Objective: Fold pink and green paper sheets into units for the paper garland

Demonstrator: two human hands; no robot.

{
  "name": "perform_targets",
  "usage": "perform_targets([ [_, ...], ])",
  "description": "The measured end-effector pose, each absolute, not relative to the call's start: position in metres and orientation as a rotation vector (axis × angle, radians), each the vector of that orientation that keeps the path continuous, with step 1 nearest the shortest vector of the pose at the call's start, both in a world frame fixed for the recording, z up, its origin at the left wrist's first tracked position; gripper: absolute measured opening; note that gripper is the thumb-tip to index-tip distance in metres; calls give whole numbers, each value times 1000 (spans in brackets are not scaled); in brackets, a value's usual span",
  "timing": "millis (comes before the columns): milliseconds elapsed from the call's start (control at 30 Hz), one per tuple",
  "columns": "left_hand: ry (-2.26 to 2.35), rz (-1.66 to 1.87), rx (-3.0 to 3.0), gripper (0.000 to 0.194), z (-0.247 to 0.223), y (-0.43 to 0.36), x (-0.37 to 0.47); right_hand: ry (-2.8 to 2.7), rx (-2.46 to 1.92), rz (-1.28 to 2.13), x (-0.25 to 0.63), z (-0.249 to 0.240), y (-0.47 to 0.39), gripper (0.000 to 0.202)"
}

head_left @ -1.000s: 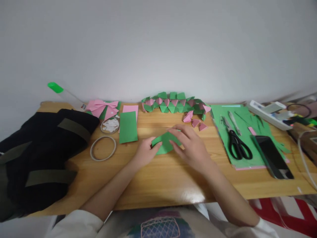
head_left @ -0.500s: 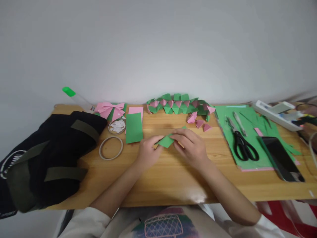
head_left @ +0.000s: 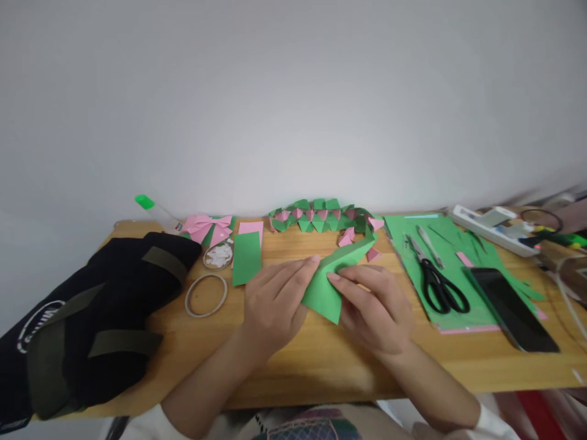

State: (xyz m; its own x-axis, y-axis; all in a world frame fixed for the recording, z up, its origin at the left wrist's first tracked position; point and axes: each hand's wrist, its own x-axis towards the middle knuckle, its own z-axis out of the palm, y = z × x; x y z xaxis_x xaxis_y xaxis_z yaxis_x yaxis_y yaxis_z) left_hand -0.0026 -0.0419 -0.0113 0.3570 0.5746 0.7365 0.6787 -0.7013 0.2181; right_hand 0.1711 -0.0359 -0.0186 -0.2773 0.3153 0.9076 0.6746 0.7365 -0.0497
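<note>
A folded green paper (head_left: 324,296) is held between both hands above the middle of the table. My left hand (head_left: 277,299) pinches its left edge with the fingers pressed together. On the paper's right side, my right hand (head_left: 378,302) is closed, its thumb and index finger on the paper. One long folded part of the paper slants up to the right, over some small pink folded pieces (head_left: 373,254). Behind the hands a chain of green and pink folded paper (head_left: 316,215) lies near the wall.
Left of the hands are a green paper rectangle (head_left: 246,258), tape rings (head_left: 206,313) and a black cloth item (head_left: 114,305). To the right, black scissors (head_left: 440,287) and a phone (head_left: 513,311) lie on green sheets (head_left: 413,269). A power strip (head_left: 495,231) sits behind.
The green paper has been turned and opened out, so more of it shows, with a long part pointing up right. Both hands appear lower and larger. The whole view has shifted slightly.
</note>
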Motion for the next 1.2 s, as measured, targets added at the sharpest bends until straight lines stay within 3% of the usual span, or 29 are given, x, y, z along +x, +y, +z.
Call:
perform_targets([
  [367, -1107, -1273, -2354, 44, 22, -48, 9, -1868, -684, -358, 176, 8, -42, 27],
  [533, -1110, -1335, -2311, 43, 21, -49, 13, -1828, -694, -353, 174, 10, -42, 36],
  [900, -1198, -1362, -2223, 31, 15, -43, 20, -1809, -782, -188, 167, 14, -37, 29],
  [1200, -1378, -1485, -2258, 36, 10, -36, 19, -1802, -821, -81, 157, 10, -29, 27],
])
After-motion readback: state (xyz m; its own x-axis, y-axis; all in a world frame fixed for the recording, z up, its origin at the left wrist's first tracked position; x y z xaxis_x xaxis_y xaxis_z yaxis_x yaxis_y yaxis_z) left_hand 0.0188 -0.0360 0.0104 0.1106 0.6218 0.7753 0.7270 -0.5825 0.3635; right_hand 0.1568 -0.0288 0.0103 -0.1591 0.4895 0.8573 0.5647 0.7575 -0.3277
